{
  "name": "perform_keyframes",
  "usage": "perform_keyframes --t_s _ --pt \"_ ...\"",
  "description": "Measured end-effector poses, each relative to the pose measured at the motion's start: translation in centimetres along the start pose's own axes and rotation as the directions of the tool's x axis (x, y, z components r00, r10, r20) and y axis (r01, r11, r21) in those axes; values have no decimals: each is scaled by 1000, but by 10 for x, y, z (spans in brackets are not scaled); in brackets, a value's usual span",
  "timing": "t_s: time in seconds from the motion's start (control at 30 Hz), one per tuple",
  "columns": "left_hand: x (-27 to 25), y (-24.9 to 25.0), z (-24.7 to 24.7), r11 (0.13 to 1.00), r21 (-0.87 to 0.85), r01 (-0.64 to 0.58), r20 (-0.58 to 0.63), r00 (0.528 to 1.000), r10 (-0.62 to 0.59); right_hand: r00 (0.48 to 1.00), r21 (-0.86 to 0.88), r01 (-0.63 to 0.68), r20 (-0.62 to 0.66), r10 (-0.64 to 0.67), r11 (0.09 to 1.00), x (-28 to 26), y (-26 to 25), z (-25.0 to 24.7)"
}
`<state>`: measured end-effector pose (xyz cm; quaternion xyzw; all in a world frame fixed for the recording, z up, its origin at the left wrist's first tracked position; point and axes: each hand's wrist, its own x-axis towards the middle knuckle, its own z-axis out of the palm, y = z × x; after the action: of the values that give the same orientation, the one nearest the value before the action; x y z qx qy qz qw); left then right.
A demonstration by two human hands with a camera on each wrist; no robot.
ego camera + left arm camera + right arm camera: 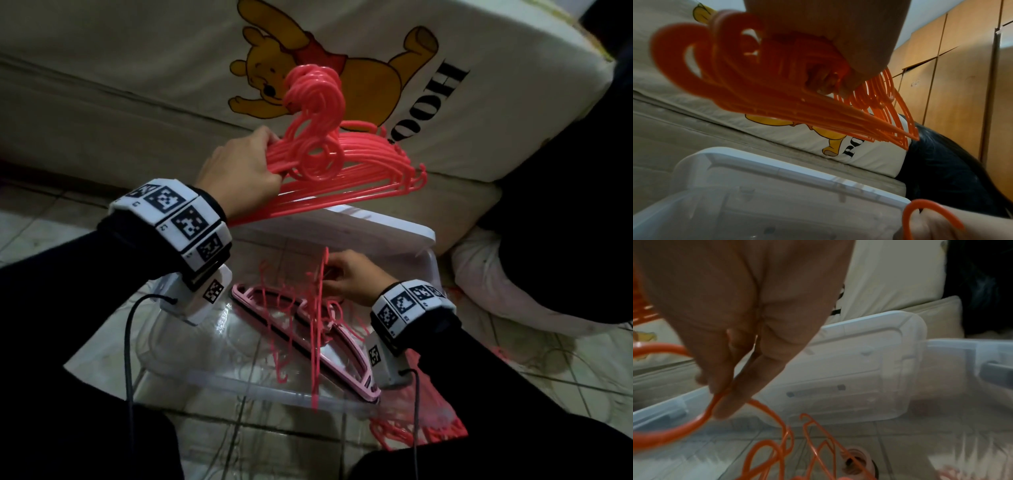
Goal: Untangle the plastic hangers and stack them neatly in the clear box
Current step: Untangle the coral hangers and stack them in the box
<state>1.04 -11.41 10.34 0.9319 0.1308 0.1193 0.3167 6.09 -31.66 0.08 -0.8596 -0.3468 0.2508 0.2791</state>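
**Snag risk on the lift-out**

Left hand (239,171) grips the aligned bundle of coral-pink thin plastic hangers (342,164) above the clear plastic storage box (274,394). Right hand (352,277) pinches the hook of one coral hanger (674,428) standing in the box tangle. Pulling upward likely drags neighbours hooked onto it; the bundle could fan out meanwhile.

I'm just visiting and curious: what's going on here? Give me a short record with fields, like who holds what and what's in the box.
left hand: grips a bundle of coral hangers, hooks aligned, held above the box
right hand: pinches the hook of a loose hanger that hangs down into the box
box: clear, open, on the tiled floor; holds pale pink hangers
lid: white, leaning behind the box
pile: more coral hangers on the floor, right of the box
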Motion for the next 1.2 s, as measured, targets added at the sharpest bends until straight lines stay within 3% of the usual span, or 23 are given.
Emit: perform_keyframes --t_s 0.2,0.4,0.57,0.73,0.93,1.2 --pt "4 -6 -4 1000 28 13 4 1000 -13 983 -92 100 -147 -113 991 -8 -14 -25" --pt "10 -14 -11 998 53 32 -7 999 -31 935 -17 167 -316 -164 986 -29 -28 -46" --pt "9 -18 -15 995 101 -18 47 999 14 905 -47 143 -397 -150 989 -43 -34 -56" --pt "3 -18 -13 985 171 -37 123 992 16 885 -224 138 -409 -221 965 -44 -36 -56" --pt "-7 -15 2 975 193 -112 210 975 71 834 -163 246 -466 -295 955 -39 -52 -52" --pt "-11 -11 6 990 91 -106 271 959 78 791 -178 195 -553 -262 965 -37 -45 -57"
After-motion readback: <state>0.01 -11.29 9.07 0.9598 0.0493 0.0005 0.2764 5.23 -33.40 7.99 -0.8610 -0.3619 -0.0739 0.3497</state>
